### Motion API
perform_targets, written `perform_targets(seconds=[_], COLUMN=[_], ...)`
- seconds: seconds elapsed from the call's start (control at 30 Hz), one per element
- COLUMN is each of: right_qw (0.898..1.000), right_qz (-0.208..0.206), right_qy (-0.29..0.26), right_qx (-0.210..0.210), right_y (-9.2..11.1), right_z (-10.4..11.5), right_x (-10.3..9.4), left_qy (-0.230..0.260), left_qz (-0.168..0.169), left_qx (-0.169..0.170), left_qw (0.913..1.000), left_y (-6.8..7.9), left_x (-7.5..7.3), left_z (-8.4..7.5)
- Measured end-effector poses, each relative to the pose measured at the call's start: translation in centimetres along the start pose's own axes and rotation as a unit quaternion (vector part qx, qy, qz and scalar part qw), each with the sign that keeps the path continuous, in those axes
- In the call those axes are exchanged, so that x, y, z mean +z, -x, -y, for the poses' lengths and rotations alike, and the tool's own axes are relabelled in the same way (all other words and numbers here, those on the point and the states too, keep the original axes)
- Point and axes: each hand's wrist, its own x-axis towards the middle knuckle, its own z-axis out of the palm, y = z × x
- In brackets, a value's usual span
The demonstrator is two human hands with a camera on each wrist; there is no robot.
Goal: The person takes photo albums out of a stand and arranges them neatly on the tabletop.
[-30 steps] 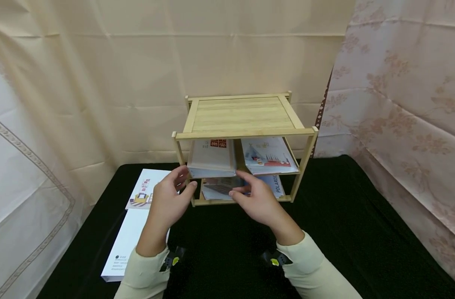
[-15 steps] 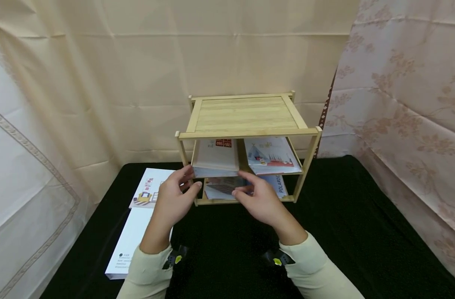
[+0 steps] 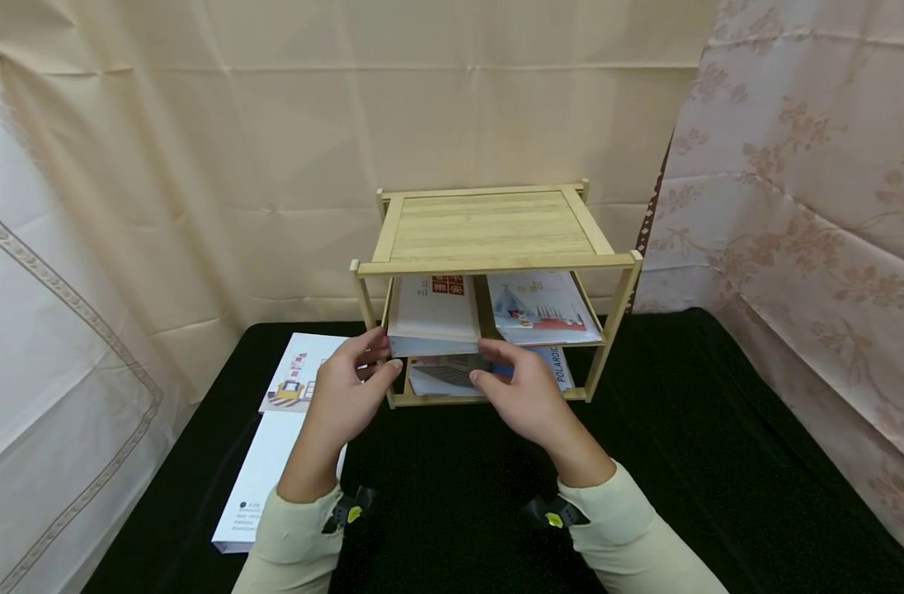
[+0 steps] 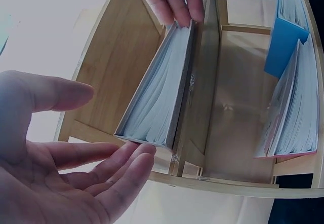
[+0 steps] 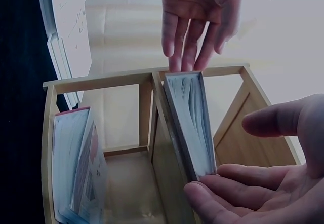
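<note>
A thick book point(image 3: 433, 313) with red lettering on its pale cover lies flat at the left of the middle shelf of a small wooden rack point(image 3: 489, 266), its page edge facing me. Fingertips of my left hand point(image 3: 351, 384) touch its left end, and the thumb stays apart from it. On the opposite end, my right hand point(image 3: 524, 392) touches the book with loosely extended fingers, its thumb also away from the cover. Both wrist views show the pages point(image 4: 159, 92) between the two sets of fingertips.
Another book point(image 3: 544, 309) with a tent picture lies at the right of the middle shelf. Below it are a blue POLAROID book point(image 3: 554, 367) and a book with a grey picture point(image 3: 444, 375). White books point(image 3: 277, 462) lie left on the dark cloth point(image 3: 437, 495). Curtains surround the table.
The head view has shifted slightly. The book has moved a little to the right on its shelf, and my right hand has moved slightly right. Both hands stay at the book's sides.
</note>
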Motion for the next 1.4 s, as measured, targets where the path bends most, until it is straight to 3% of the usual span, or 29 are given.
perform_targets(seconds=[0.37,0.63,0.8,1.17,1.4], right_qw=[0.998,0.994,0.992,0.991,0.991], right_qz=[-0.059,-0.103,-0.119,-0.104,-0.069], right_qy=[-0.005,0.013,0.013,-0.081,-0.100], right_qx=[-0.005,-0.035,-0.029,0.015,0.050], right_y=[-0.4,-0.8,-1.0,-1.4,-1.6], right_z=[-0.3,-1.1,-1.4,-2.1,-2.1], right_x=[0.2,0.3,0.2,0.1,-0.1], left_qy=[-0.016,-0.036,-0.030,0.047,0.079], left_qz=[-0.012,-0.037,-0.036,-0.036,0.016], left_qx=[-0.014,-0.047,-0.062,-0.086,-0.144], left_qw=[0.9997,0.9976,0.9970,0.9945,0.9864], left_y=[0.0,-0.1,-0.2,-0.7,-0.9], left_x=[0.0,-0.2,-0.2,0.1,-0.4], left_z=[-0.1,-0.1,-0.1,0.6,1.0])
